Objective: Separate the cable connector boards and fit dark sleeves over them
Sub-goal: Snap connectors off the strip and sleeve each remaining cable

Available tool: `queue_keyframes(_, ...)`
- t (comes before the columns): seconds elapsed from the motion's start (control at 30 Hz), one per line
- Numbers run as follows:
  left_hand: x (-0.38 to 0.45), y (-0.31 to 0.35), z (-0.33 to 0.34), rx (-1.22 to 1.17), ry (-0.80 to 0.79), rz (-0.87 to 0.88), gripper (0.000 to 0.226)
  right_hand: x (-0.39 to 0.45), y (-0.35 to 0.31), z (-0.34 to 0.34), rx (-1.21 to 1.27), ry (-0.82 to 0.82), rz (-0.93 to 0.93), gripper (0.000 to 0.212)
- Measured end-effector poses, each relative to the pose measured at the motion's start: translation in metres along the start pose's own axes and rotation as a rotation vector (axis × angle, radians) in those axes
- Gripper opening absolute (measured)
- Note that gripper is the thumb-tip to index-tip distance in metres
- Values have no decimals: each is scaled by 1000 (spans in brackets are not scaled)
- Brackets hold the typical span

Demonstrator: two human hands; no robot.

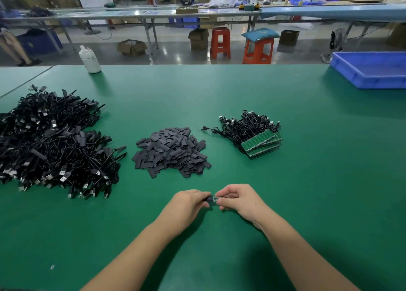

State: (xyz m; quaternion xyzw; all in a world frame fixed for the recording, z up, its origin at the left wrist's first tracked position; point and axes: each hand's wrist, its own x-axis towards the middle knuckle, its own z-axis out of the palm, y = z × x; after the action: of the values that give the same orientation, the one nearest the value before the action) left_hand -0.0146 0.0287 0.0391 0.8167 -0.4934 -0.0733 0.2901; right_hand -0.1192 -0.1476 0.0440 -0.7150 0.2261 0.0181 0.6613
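Near the front of the green table my left hand [189,205] pinches a dark sleeve [209,199]. My right hand [239,199] pinches a small connector board [217,198] whose end meets the sleeve's mouth. A heap of loose dark sleeves [171,151] lies beyond my hands. To its right sits a bundle of black cables with joined green connector boards [261,144]. At the left spreads a big pile of black cables with sleeved ends [52,143].
A white bottle [90,59] stands at the table's far edge. A blue plastic tray [371,70] sits at the far right corner. Beyond the table are red stools [220,42], cardboard boxes and other workbenches.
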Motion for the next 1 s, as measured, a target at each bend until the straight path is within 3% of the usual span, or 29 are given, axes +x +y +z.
queue_keyframes(0.27,0,8,6,59,-36,20,23,-1,1,5,-154,-49,-47,31)
queue_keyframes(0.43,-1,9,4,11,81,43,20,-1,-4,-3,-197,-61,-70,8)
queue_keyframes(1.0,-7,9,12,86,79,90,19,-3,-12,5,-562,-22,-19,19)
